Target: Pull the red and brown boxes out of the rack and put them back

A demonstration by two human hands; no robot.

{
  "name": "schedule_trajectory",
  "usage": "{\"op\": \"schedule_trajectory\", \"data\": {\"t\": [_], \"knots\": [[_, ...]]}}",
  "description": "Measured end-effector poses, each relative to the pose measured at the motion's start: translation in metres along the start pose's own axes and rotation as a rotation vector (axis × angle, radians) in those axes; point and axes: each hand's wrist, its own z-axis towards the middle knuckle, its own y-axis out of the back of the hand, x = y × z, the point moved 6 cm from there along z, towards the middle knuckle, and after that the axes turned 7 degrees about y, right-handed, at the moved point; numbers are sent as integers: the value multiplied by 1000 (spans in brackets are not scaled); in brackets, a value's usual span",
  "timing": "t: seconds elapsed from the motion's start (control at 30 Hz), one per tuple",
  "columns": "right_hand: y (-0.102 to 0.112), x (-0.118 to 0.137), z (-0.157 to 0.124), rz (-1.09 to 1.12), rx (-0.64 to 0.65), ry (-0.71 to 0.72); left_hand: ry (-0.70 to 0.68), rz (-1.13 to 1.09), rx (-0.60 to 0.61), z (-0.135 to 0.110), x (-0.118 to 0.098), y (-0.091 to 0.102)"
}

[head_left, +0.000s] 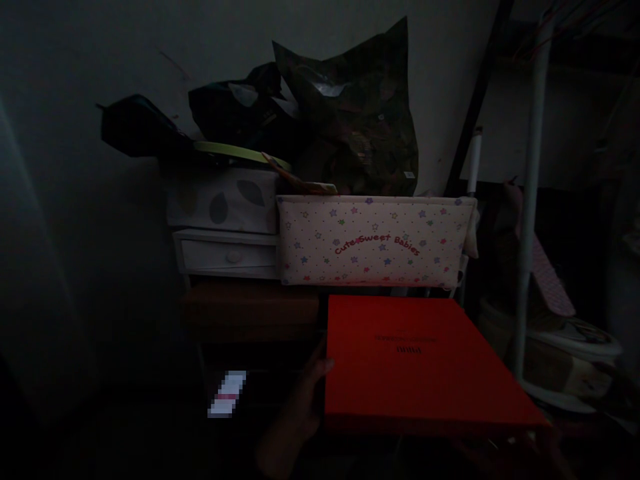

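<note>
The left hand (303, 393) holds the left edge of the wide red box (420, 360); the right hand's (543, 445) fingers are too dark to tell.

The red box (420, 360) looks like smooth, matt cardboard; the starry panel (375, 240) looks like soft, padded cloth; the dark bag (360, 127) is crinkly, shiny plastic; the white pole (530, 200) looks like smooth painted metal.

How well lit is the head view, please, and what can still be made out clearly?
Head view: very dim throughout, with no glare; the red box and the star-patterned panel behind it are readable; the left hand at the box's left edge is only a dark shape; the lower left corner falls to near black.
</note>
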Motion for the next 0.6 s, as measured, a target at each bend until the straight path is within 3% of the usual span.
{"op": "schedule_trajectory", "data": {"t": [0.1,0.3,0.6], "knots": [[-9,1,11,51,36,-35,-1,-52,-7,9,0,3],[-38,2,28,242,-15,-186,4,-77,-63,22,-4,8],[-59,5,46,238,-7,-177,14,-82,-98,40,-11,14]]}}
